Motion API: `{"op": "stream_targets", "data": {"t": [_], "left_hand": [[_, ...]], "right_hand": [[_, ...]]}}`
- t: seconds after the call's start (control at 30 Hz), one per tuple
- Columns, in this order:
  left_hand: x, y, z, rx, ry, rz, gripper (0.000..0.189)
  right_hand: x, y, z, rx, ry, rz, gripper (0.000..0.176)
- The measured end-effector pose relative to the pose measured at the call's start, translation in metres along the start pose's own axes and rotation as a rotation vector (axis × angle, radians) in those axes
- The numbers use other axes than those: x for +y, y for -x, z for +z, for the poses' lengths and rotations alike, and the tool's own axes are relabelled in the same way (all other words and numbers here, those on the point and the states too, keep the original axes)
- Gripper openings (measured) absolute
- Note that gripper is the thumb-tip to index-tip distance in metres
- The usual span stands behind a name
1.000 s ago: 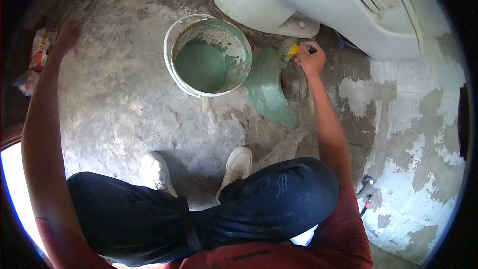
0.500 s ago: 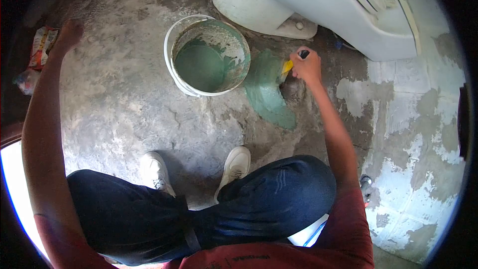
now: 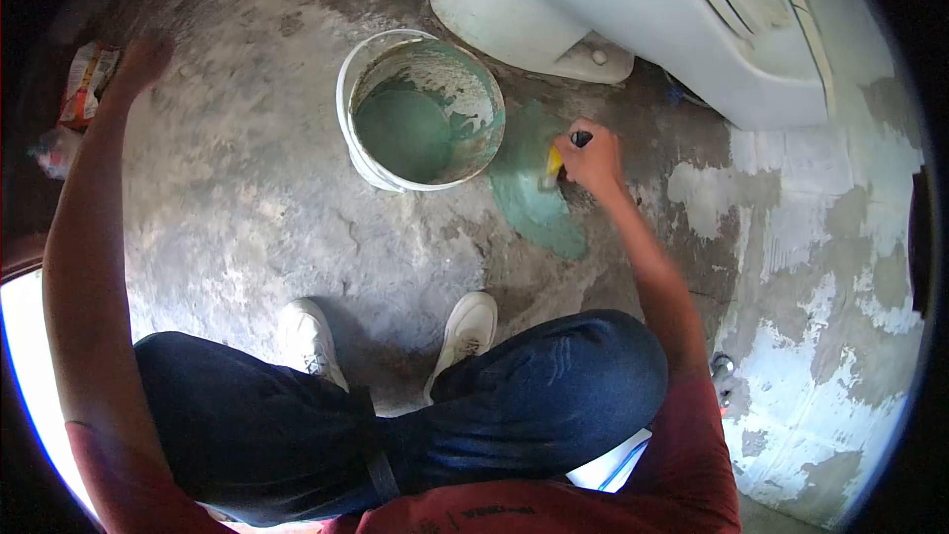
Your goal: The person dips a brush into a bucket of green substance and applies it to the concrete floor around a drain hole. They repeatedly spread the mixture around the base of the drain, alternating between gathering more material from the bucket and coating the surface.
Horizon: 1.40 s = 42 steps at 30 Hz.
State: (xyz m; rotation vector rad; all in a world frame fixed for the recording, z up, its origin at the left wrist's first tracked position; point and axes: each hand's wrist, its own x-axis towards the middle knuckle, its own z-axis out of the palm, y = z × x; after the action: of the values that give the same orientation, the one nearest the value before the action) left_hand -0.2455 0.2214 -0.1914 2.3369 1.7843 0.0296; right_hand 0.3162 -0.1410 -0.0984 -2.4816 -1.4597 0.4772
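My right hand (image 3: 591, 160) is closed on a brush (image 3: 554, 166) with a yellow part and a black end; its tip rests on a patch of wet green coating (image 3: 539, 213) on the grey floor. To the left of the patch stands a white bucket (image 3: 346, 109), its inside smeared with green and holding green liquid. My left hand (image 3: 148, 57) is stretched out at the upper left, dark and blurred, near a red and white packet (image 3: 87, 84); its fingers cannot be made out.
A white toilet (image 3: 633, 10) stands at the upper right, beyond the bucket. The patchy wall (image 3: 811, 267) runs down the right side. My white shoes (image 3: 469, 328) are on the floor below the bucket. A clear plastic bag (image 3: 57, 151) lies at the far left.
My right hand has moved slightly left and down with the brush across the green patch. The bucket appears a little further right in view.
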Motion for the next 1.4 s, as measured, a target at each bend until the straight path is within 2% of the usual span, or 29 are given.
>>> {"op": "stream_targets", "data": {"t": [0.03, 0.13, 0.2, 0.23, 0.27, 0.33, 0.37, 0.47, 0.53, 0.6, 0.67, 0.7, 0.77, 0.8, 0.83, 0.87, 0.93, 0.97, 1.03, 1.1, 1.17, 1.2, 1.27, 1.3, 1.37, 1.4], "left_hand": [[0.010, 0.006, -0.007, 0.023, 0.047, -0.019, 0.023], [0.003, 0.001, 0.003, 0.074, -0.930, 0.437, 0.018], [0.006, -0.001, 0.006, 0.096, -0.515, 0.293, 0.020], [0.007, -0.002, 0.004, 0.057, -0.458, 0.264, 0.021], [0.008, -0.003, 0.002, 0.019, -0.401, 0.234, 0.022], [0.011, -0.002, -0.007, -0.097, -0.520, 0.236, 0.025], [0.011, 0.001, -0.010, -0.125, -0.546, 0.227, 0.026], [0.008, 0.006, -0.006, -0.031, -0.447, 0.197, 0.026], [-0.010, -0.005, 0.005, 0.012, -0.507, 0.272, 0.024], [-0.027, -0.014, 0.015, 0.065, -0.750, 0.448, 0.022], [-0.024, -0.014, 0.015, 0.052, -0.620, 0.372, 0.023], [-0.016, -0.012, 0.011, 0.011, -0.321, 0.182, 0.024], [-0.009, -0.006, 0.009, -0.044, -0.411, 0.167, 0.025], [-0.008, -0.009, 0.011, -0.054, -0.797, 0.349, 0.025], [-0.006, -0.013, 0.013, -0.029, -0.935, 0.419, 0.025], [-0.005, -0.017, 0.014, 0.007, -1.073, 0.490, 0.024], [-0.013, -0.010, 0.015, 0.111, -0.861, 0.405, 0.024], [-0.018, -0.012, 0.016, 0.106, -0.866, 0.395, 0.023], [-0.026, -0.014, 0.021, 0.092, -0.869, 0.372, 0.022], [-0.015, -0.013, 0.010, -0.035, -0.655, 0.230, 0.020], [-0.008, -0.007, 0.004, -0.016, -0.443, 0.123, 0.018], [-0.009, -0.005, 0.006, 0.062, -0.337, 0.088, 0.017], [-0.018, -0.012, 0.018, 0.180, -0.347, 0.166, 0.015], [-0.038, -0.024, 0.030, 0.224, -0.461, 0.276, 0.014], [-0.045, -0.036, 0.041, 0.205, -0.616, 0.376, 0.016], [-0.044, -0.039, 0.043, 0.139, -0.661, 0.364, 0.018]], "right_hand": [[-0.002, 0.003, 0.000, 0.024, -0.008, -0.023, 0.018], [-0.025, 0.009, -0.012, -0.027, -0.134, 0.149, 0.018], [-0.030, 0.004, -0.006, -0.018, -0.168, 0.150, 0.020], [-0.032, -0.002, -0.005, -0.014, -0.186, 0.148, 0.021], [-0.023, -0.014, -0.001, 0.091, -0.141, 0.088, 0.020], [0.007, -0.046, 0.014, 0.292, -0.054, -0.038, 0.020], [0.013, -0.058, 0.016, 0.345, -0.049, -0.035, 0.019], [0.023, -0.070, 0.017, 0.494, -0.058, -0.049, 0.019], [0.022, -0.063, 0.016, 0.572, -0.102, -0.106, 0.020], [0.013, -0.040, 0.012, 0.389, -0.202, 0.069, 0.019], [0.004, -0.019, 0.004, 0.252, -0.254, 0.168, 0.018], [0.002, -0.012, 0.001, 0.206, -0.256, 0.182, 0.017], [-0.003, -0.008, -0.004, 0.153, -0.257, 0.201, 0.015], [-0.004, -0.012, -0.009, 0.150, -0.257, 0.209, 0.013], [-0.002, -0.017, -0.015, 0.153, -0.255, 0.214, 0.011], [-0.002, -0.021, -0.016, 0.189, -0.289, 0.151, 0.012], [-0.005, -0.030, -0.007, 0.249, -0.361, 0.018, 0.013], [0.024, -0.050, 0.010, 0.336, -0.175, -0.192, 0.011], [0.020, -0.044, 0.018, 0.247, -0.147, -0.177, 0.013], [0.018, -0.029, 0.025, 0.164, -0.140, -0.192, 0.016], [0.020, -0.002, 0.030, 0.086, -0.157, -0.237, 0.019], [0.022, 0.012, 0.029, 0.024, -0.197, -0.254, 0.019], [0.028, 0.045, 0.025, -0.097, -0.277, -0.276, 0.020], [0.038, 0.061, 0.027, -0.115, -0.301, -0.300, 0.020], [0.052, 0.092, 0.024, -0.164, -0.305, -0.317, 0.021], [0.057, 0.106, 0.020, -0.195, -0.288, -0.310, 0.021]]}}
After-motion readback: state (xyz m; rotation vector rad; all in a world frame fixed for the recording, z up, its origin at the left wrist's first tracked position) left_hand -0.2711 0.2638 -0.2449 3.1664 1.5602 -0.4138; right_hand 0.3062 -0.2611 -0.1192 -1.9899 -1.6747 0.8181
